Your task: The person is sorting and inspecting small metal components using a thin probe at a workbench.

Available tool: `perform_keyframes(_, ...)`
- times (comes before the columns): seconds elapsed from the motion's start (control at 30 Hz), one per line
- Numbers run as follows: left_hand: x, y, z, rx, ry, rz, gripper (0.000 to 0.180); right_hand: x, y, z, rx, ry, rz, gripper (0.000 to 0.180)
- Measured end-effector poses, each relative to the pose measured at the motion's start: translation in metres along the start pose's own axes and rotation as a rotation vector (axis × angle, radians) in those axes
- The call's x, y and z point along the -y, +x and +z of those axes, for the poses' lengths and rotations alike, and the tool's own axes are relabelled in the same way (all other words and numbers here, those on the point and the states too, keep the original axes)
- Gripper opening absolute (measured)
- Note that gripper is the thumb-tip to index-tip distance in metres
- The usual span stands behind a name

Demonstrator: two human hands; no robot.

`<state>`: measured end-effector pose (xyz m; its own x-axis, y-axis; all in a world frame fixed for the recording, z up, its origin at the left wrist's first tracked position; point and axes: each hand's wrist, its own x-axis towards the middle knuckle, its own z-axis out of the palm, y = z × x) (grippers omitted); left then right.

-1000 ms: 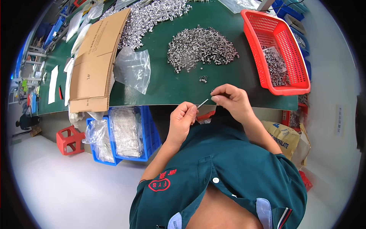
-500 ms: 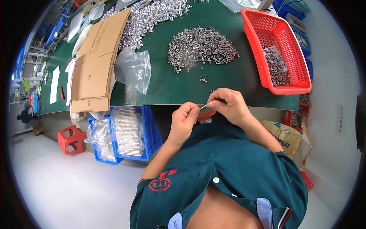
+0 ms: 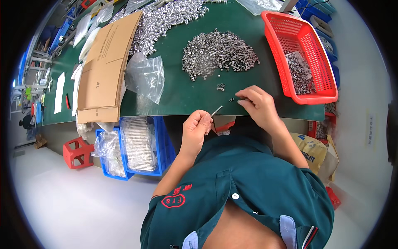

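Note:
My left hand [image 3: 196,129] is closed in a pinch around a thin metal rod [image 3: 216,111], whose bare tip points up and to the right past the table's front edge. My right hand [image 3: 260,107] is just above the table edge, thumb and forefinger drawn together. Whatever sits between those fingertips is too small to make out. Beside them lie a couple of small metal rings [image 3: 231,99]. A little farther back is a small cluster of rings [image 3: 221,87], and behind it a large heap of metal rings [image 3: 219,52].
A red perforated basket [image 3: 304,98] with metal pieces stands at right. Shinier metal parts [image 3: 166,18] are heaped at the back. Flattened cardboard [image 3: 101,70] and a clear plastic bag [image 3: 145,76] lie left. Blue bins [image 3: 165,145] and a red stool [image 3: 77,152] are below.
My right hand has left the rod and moved up and right, close to the loose rings. The rod's tip now shows free, still held in my left hand.

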<state>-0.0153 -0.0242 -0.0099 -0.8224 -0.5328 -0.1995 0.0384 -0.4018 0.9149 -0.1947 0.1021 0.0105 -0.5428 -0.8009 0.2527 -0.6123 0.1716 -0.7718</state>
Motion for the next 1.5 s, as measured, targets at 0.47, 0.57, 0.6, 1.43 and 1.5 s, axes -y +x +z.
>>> perform_keyframes(0.47,0.001,-0.001,0.000,-0.004,-0.024,-0.026,0.019,-0.009,0.004,0.011,-0.057,-0.116,-0.149,0.012)
perform_keyframes(0.57,0.001,-0.002,0.003,0.003,0.028,-0.022,0.019,0.013,-0.002,0.008,0.035,0.241,0.143,0.010)
perform_keyframes(0.6,0.000,-0.001,0.005,0.008,0.027,-0.024,0.019,0.015,-0.003,0.009,0.100,0.442,0.277,0.009)
perform_keyframes(1.43,0.000,-0.005,0.002,0.059,0.073,-0.041,0.020,0.027,-0.012,0.013,0.272,0.524,0.356,0.013)
perform_keyframes(1.5,-0.002,-0.004,0.001,0.045,0.043,-0.046,0.020,0.017,-0.010,0.011,0.108,0.225,0.118,0.013)
